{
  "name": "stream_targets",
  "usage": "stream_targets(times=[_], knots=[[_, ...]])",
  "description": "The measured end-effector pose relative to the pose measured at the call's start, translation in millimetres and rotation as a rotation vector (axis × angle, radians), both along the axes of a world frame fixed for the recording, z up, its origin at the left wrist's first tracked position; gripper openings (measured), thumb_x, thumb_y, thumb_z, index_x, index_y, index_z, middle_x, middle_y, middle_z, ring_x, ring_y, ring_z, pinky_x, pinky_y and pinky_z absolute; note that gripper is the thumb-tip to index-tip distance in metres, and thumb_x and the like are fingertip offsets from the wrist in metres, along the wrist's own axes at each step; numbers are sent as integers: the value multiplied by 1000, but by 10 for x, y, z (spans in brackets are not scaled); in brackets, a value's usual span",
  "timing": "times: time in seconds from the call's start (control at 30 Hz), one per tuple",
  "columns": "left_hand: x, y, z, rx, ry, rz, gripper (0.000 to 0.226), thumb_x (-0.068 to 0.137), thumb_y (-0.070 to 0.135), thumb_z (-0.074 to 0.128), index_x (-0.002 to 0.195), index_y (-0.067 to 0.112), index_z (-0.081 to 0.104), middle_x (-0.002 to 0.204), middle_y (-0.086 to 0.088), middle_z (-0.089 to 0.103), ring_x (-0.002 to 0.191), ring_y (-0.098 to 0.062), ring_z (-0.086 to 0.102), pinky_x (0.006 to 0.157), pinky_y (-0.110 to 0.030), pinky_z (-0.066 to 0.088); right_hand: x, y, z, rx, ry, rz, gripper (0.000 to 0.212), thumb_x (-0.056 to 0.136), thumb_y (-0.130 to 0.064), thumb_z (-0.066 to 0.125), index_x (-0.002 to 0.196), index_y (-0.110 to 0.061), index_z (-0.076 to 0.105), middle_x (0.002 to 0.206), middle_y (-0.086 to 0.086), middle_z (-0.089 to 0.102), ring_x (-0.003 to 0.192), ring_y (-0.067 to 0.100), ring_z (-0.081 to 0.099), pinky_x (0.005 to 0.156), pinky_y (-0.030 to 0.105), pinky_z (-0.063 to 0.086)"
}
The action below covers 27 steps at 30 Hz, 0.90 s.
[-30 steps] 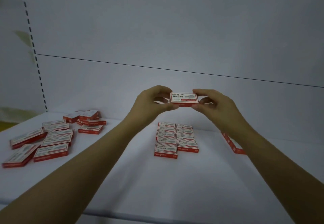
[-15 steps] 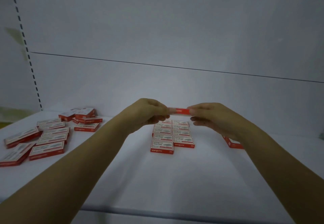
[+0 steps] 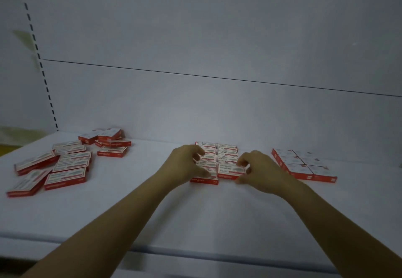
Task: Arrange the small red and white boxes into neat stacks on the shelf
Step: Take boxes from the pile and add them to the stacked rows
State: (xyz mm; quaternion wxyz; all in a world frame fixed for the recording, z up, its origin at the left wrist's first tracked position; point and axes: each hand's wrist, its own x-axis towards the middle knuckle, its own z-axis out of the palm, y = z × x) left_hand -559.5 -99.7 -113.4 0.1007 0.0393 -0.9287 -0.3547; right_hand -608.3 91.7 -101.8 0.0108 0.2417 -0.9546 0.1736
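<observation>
White shelf (image 3: 195,223), grey back panel (image 3: 217,103) at 12 o'clock.

Loose boxes (image 3: 65,166) scattered at 9 o'clock, lying flat at mixed angles.

Right block (image 3: 304,164) at 3 o'clock, tight grid, well apart from the hands.

Centre block (image 3: 226,152): two columns, long axes running 9 to 3, printed faces up, red edges toward 6.

Left hand (image 3: 185,166) covers the left column, fingers curled; whether they grip is unclear.

Right hand (image 3: 258,171) pinches the 3 o'clock end of the front box (image 3: 230,169), which lies flat on the right column's near end, long axis 9 to 3.
</observation>
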Motion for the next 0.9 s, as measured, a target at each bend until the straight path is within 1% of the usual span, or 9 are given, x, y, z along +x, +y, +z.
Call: stream_targets(times=[0.1,0.23,0.27,0.37,0.43,0.53,0.6,0.73,0.9], knots=[[6,-46,-85,-45,-56,52,63,70,27,81,126,15,54,118,-3,58,89,-12,52,72,-19,41,-7,82,-72,101,-45,-48,54,79,-27,74,126,-13,52,125,6,49,102,16,54,82,20,41],[-3,-58,-173,-68,-127,103,60,72,30,79,123,10,56,116,-7,59,93,-16,54,78,-23,44,-14,83,-125,79,-82,-71,54,78,-28,74,125,-13,53,123,5,52,96,13,53,76,17,41],[-9,-55,-190,-68,-144,108,53,73,30,78,118,9,59,112,-7,60,92,-17,55,76,-22,44,-21,73,-130,61,-86,-75,54,77,-28,75,125,-13,53,123,5,54,96,12,53,74,16,40],[-47,-51,-228,-65,-180,107,29,75,30,77,93,12,63,89,-3,58,75,-13,51,53,-15,35,-41,34,-152,0,-123,-96,55,75,-26,76,123,-14,52,122,4,57,92,11,50,74,18,39],[-80,-50,-243,-59,-192,109,24,75,29,76,87,12,64,81,-2,56,64,-10,47,47,-15,31,-55,9,-172,-40,-147,-118,59,74,-26,77,125,-14,51,125,4,56,93,11,51,76,19,40],[-113,-51,-239,-47,-206,102,28,76,27,76,94,7,69,79,-1,57,64,-10,47,47,-15,31,-50,-15,-169,-70,-165,-137,63,75,-26,77,130,-13,49,128,5,55,106,17,55,79,19,38],[-133,-63,-234,-52,-209,87,30,77,26,75,99,5,70,79,-1,58,65,-11,49,48,-15,32,-50,-17,-162,-70,-181,-134,57,76,-26,76,127,-13,52,127,4,56,108,17,56,78,18,38],[-153,-84,-232,-53,-226,60,31,78,25,74,103,6,71,83,-5,64,69,-12,51,50,-15,35,-68,-21,-168,-78,-224,-120,48,78,-23,74,122,-12,56,121,4,60,89,9,52,57,9,35],[-156,-75,-225,-53,-231,52,32,79,25,74,104,6,70,99,-10,69,73,-13,52,50,-14,35,-82,-20,-154,-46,-238,-118,50,79,-23,73,125,-11,54,123,3,59,86,7,49,53,7,31]])
